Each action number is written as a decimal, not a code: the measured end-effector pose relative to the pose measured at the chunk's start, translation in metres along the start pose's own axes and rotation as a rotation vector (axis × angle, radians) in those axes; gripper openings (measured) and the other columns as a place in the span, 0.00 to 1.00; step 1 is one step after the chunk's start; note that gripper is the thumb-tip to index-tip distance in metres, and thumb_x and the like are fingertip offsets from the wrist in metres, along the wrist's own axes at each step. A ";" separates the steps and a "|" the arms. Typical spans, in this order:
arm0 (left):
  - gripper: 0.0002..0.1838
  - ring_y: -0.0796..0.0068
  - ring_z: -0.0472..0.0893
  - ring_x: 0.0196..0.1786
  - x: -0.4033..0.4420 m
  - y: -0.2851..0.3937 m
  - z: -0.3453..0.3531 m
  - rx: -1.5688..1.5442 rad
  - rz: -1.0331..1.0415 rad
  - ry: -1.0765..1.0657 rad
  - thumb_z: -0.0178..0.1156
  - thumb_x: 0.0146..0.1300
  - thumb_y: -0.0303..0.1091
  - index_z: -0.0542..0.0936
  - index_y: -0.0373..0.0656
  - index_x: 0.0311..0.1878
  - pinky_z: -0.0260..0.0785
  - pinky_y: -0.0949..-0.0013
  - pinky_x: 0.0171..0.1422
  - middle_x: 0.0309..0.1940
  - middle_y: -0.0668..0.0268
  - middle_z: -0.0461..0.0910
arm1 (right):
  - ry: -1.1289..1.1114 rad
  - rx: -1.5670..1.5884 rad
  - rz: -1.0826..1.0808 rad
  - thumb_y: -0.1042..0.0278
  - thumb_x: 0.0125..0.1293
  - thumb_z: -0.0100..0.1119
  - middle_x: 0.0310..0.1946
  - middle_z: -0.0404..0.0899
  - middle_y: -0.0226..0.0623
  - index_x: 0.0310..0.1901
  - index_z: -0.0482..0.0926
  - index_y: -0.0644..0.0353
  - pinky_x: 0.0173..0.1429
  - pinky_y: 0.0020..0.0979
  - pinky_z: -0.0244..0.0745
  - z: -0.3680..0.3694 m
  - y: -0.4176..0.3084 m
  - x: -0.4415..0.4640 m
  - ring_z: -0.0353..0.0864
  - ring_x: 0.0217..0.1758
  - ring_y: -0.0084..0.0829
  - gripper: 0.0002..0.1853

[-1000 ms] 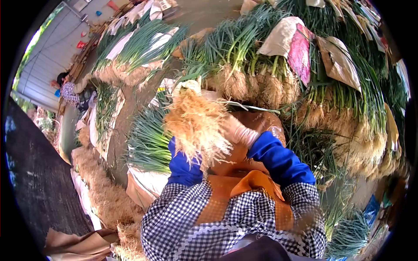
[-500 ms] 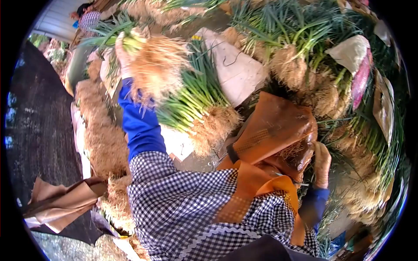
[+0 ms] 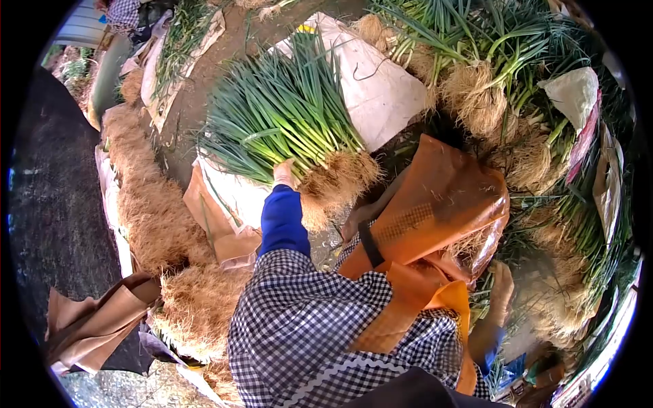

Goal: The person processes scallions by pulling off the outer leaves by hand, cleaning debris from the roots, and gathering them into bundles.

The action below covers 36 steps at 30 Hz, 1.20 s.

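A large pile of spring onions (image 3: 299, 129), with long green leaves and tan roots, lies on a pale sheet in front of me. My left hand (image 3: 283, 174) is at the near side of the pile, closed around some of the white-green stalks; its fingertips are partly hidden among them. Low on the right is my right hand (image 3: 502, 289), beside the orange apron (image 3: 435, 204) over my knee. It is smeared, and its fingers do not show clearly. More spring onions with bushy roots (image 3: 554, 299) lie near that hand.
A long row of roots (image 3: 149, 183) runs along the left, beside dark netting (image 3: 54, 224). Heaps of spring onions (image 3: 476, 95) stand at the upper right. A white sack (image 3: 381, 88) lies beyond the pile. Another person's checked clothing (image 3: 124, 15) shows at the top left.
My left hand has come from the upper left with its bunch of spring onions down to the near side of the pile, which looks larger. My right hand has dropped slightly lower.
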<state>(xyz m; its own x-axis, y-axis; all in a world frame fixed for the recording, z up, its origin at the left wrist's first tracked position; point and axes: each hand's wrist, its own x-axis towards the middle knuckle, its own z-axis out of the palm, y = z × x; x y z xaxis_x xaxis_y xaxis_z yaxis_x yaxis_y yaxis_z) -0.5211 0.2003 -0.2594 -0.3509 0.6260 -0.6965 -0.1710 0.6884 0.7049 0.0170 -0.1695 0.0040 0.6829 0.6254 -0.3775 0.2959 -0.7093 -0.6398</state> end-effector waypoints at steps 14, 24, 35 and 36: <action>0.48 0.55 0.60 0.65 -0.023 0.012 0.002 -0.187 0.202 -0.015 0.61 0.57 0.47 0.42 0.42 0.71 0.46 0.59 0.72 0.63 0.51 0.58 | -0.197 -0.269 0.039 0.64 0.67 0.48 0.45 0.78 0.47 0.53 0.72 0.67 0.53 0.31 0.69 0.026 0.089 -0.011 0.77 0.48 0.39 0.18; 0.59 0.66 0.75 0.52 -0.029 -0.012 -0.025 0.210 0.324 -0.101 0.68 0.44 0.24 0.34 0.37 0.70 0.66 0.70 0.59 0.54 0.50 0.71 | -0.270 -0.185 -0.002 0.61 0.66 0.46 0.44 0.79 0.44 0.50 0.74 0.63 0.51 0.35 0.70 0.025 0.122 0.001 0.77 0.45 0.40 0.17; 0.36 0.64 0.79 0.41 -0.044 -0.026 -0.046 -0.058 0.062 -0.141 0.56 0.58 0.29 0.52 0.36 0.68 0.74 0.62 0.41 0.45 0.55 0.76 | -0.138 0.151 -0.821 0.77 0.65 0.50 0.42 0.79 0.40 0.48 0.77 0.66 0.49 0.27 0.74 0.064 -0.147 0.061 0.78 0.43 0.29 0.11; 0.35 0.65 0.79 0.37 -0.045 -0.024 -0.048 -0.023 0.103 -0.177 0.55 0.58 0.29 0.52 0.35 0.68 0.75 0.64 0.38 0.44 0.56 0.76 | -0.421 0.284 -0.645 0.76 0.62 0.54 0.39 0.81 0.38 0.45 0.79 0.64 0.44 0.28 0.75 0.106 -0.157 0.074 0.80 0.40 0.29 0.10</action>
<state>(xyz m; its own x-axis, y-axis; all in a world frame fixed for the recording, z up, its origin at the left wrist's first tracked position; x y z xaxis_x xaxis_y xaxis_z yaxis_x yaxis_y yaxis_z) -0.5450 0.1383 -0.2381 -0.2009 0.7488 -0.6316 -0.1646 0.6098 0.7753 -0.0497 0.0223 0.0058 0.1119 0.9919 -0.0605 0.3258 -0.0941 -0.9408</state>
